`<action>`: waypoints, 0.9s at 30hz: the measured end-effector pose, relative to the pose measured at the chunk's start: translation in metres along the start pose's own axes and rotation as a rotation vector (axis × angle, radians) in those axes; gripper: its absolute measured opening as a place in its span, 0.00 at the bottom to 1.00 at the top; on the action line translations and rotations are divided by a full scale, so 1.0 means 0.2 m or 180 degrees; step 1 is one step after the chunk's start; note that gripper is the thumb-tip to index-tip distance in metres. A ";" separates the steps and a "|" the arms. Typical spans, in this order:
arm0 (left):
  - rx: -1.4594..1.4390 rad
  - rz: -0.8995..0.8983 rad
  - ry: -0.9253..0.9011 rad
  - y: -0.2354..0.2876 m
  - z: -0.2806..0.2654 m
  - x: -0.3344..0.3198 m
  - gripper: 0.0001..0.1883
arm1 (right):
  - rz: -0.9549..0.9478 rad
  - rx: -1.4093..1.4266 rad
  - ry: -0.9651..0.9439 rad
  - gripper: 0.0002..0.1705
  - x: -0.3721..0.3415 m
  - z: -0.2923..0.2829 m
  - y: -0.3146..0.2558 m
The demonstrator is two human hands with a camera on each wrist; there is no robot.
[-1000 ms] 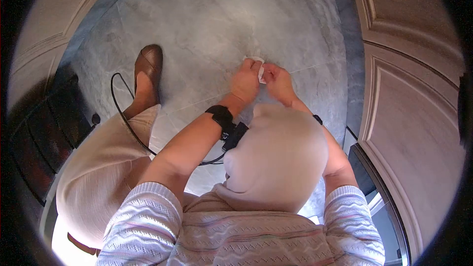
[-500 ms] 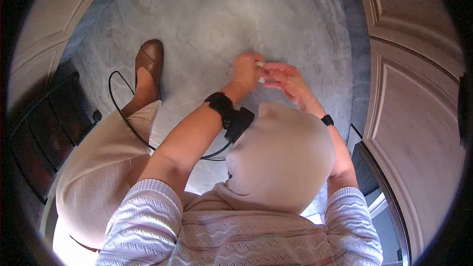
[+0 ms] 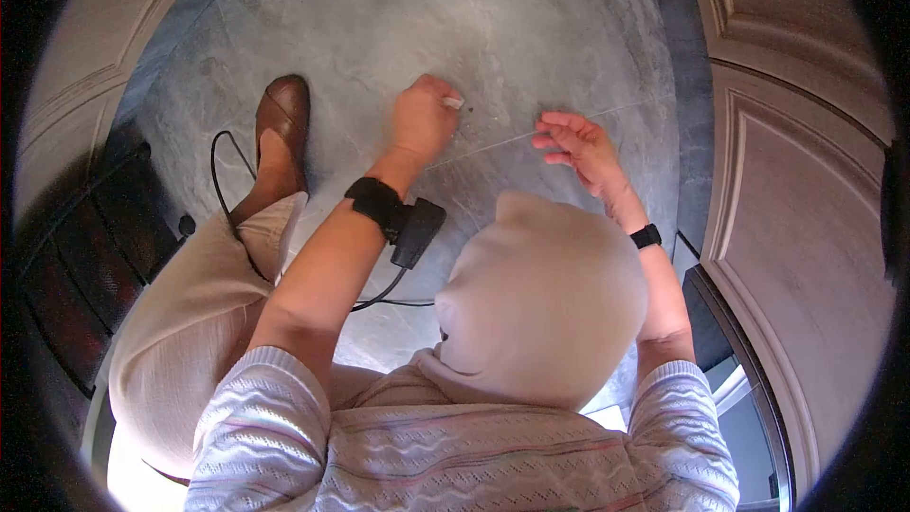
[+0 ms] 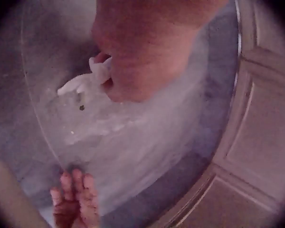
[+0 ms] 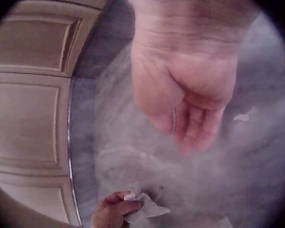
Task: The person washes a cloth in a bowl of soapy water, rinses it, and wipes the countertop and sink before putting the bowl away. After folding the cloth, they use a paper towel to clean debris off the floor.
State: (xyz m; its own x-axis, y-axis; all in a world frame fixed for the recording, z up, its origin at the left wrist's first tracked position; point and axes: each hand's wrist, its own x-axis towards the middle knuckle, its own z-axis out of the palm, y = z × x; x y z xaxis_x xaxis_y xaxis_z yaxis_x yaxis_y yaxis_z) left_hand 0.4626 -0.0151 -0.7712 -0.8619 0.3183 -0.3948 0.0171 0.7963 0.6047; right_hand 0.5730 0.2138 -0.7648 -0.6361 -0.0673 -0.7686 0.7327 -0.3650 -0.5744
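Observation:
My left hand [image 3: 420, 121] pinches a crumpled white tissue [image 3: 454, 102] low over the grey marbled floor [image 3: 379, 28]. In the left wrist view a loose end of the tissue [image 4: 75, 84] hangs out past the fingers, near a small dark speck [image 4: 81, 108] on the floor. Off to the right, my right hand [image 3: 586, 150] holds nothing, its fingers loosely bent and palm partly turned up. The right wrist view shows that palm [image 5: 194, 90], with the tissue [image 5: 147, 209] in the left hand below.
Panelled cabinet doors [image 3: 796, 190] stand along the right side. My bent knee [image 3: 550, 303] rises between the forearms, and a brown shoe [image 3: 283, 114] is planted at the left. A black cable [image 3: 220, 171] loops by that leg. Dark slatted furniture [image 3: 85, 265] is at far left.
Both hands were together at the tissue. They have parted: the left hand moved left with the tissue, while the right let go and moved right.

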 end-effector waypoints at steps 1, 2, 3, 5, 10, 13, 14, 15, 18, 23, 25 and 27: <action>0.0110 0.0224 0.0014 0.00 0.02 -0.01 0.09 | 0.0001 0.0001 0.0000 0.17 0.00 0.00 0.01; 0.0219 0.0446 0.0025 0.00 0.05 -0.02 0.10 | 0.0012 0.0018 -0.0048 0.18 0.00 0.01 0.02; 0.0218 0.0445 0.0025 0.00 0.07 -0.02 0.10 | 0.0019 0.0030 -0.0095 0.18 0.00 0.01 0.03; 0.0413 0.0322 -0.0136 0.05 0.09 -0.05 0.15 | 0.0026 0.0015 -0.0105 0.18 0.00 0.02 0.04; 0.0025 0.0544 -0.0193 0.08 0.09 -0.10 0.19 | 0.0050 0.0201 -0.0189 0.15 -0.02 0.03 0.07; -0.0195 0.0852 -0.0244 0.05 0.10 -0.09 0.19 | 0.0129 0.0159 -0.0152 0.15 -0.02 0.03 0.06; -0.0263 0.1008 -0.0238 0.04 0.10 -0.08 0.19 | 0.0152 0.0148 -0.0155 0.16 -0.02 0.03 0.06; -0.0265 0.1006 -0.0240 0.04 0.10 -0.08 0.19 | 0.0178 0.0135 -0.0155 0.16 -0.02 0.03 0.06; 0.0049 0.1106 -0.0414 0.06 0.10 -0.08 0.17 | 0.0172 0.0160 -0.0192 0.16 -0.02 0.03 0.08; 0.0546 0.1517 -0.0043 0.06 0.17 -0.10 0.12 | 0.0198 0.0158 -0.0132 0.16 -0.03 0.02 0.10; 0.0633 0.1590 -0.0066 0.08 0.19 -0.09 0.10 | 0.0220 0.0196 -0.0144 0.16 -0.03 0.01 0.11; 0.0719 0.1646 -0.0084 0.11 0.21 -0.10 0.08 | 0.0192 0.0055 -0.0155 0.17 -0.03 0.01 0.12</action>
State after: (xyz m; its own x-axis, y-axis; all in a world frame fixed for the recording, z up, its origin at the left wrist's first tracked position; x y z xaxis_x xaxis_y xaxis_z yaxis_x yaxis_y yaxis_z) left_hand 0.5014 0.0179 -0.7796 -0.6996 0.7067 -0.1054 0.5443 0.6227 0.5621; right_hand 0.5937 0.2037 -0.7728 -0.6022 -0.1345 -0.7869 0.7661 -0.3747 -0.5222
